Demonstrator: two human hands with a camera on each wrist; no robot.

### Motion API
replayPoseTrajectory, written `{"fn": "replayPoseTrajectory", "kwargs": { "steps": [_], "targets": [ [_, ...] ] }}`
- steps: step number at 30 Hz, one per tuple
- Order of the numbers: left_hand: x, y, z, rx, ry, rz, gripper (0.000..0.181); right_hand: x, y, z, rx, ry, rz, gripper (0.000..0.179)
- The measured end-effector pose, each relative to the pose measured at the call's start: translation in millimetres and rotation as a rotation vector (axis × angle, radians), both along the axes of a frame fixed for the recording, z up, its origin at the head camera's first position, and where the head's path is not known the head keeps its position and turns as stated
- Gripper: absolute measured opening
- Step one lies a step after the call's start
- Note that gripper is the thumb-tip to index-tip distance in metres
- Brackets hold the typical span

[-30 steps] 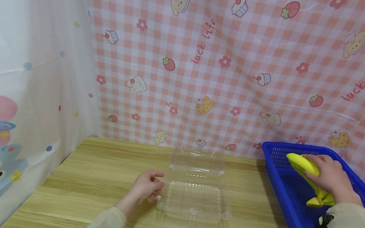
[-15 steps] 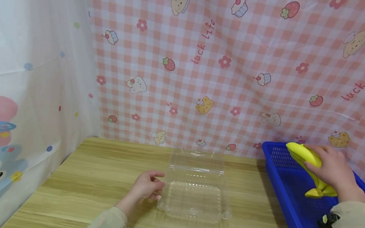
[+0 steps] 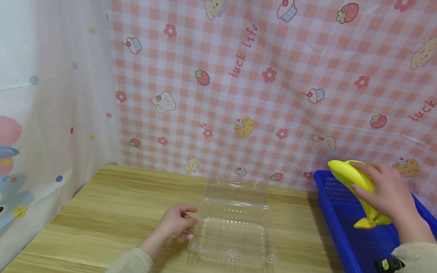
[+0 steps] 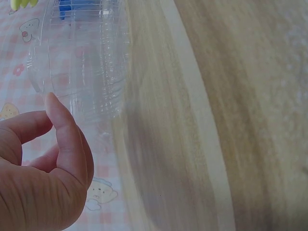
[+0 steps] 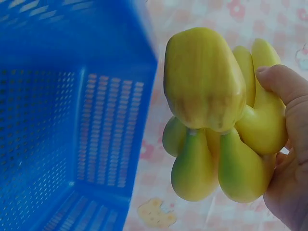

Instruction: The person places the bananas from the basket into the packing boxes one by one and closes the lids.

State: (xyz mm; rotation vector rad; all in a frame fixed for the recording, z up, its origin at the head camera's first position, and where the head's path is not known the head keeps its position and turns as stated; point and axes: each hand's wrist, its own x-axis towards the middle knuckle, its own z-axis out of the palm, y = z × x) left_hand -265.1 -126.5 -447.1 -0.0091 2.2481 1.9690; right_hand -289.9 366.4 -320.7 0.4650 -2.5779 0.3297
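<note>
My right hand grips a bunch of yellow bananas, raised over the blue basket with the stem end hanging down. In the right wrist view the thick stem end of the bananas faces the camera, greenish where they join it, and my thumb lies across one banana. A clear plastic clamshell box stands on the table with its lid raised at the back. At its left side my left hand rests loosely curled, fingertips right at the box's edge, nothing visible in its grasp.
A blue plastic basket with slotted walls stands at the right of the wooden table. Behind hangs a pink checked cloth, with a white patterned cloth on the left. Black devices sit at both wrists.
My right hand has lifted the bananas up from inside the basket and moved them left toward its rim. The left hand and the clear box have stayed put.
</note>
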Motion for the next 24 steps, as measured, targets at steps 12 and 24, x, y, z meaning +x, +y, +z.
{"fn": "replayPoseTrajectory", "kwargs": {
  "steps": [12,24],
  "targets": [
    [-0.2,-0.6,-0.5,-0.013,0.003,-0.007,0.043,5.3,-45,7.5,-0.021,0.078,0.169,0.056],
    [0.7,0.1,2.1,-0.028,0.001,-0.005,0.043,9.9,-90,-0.4,-0.039,0.152,0.328,0.058]
  ]
}}
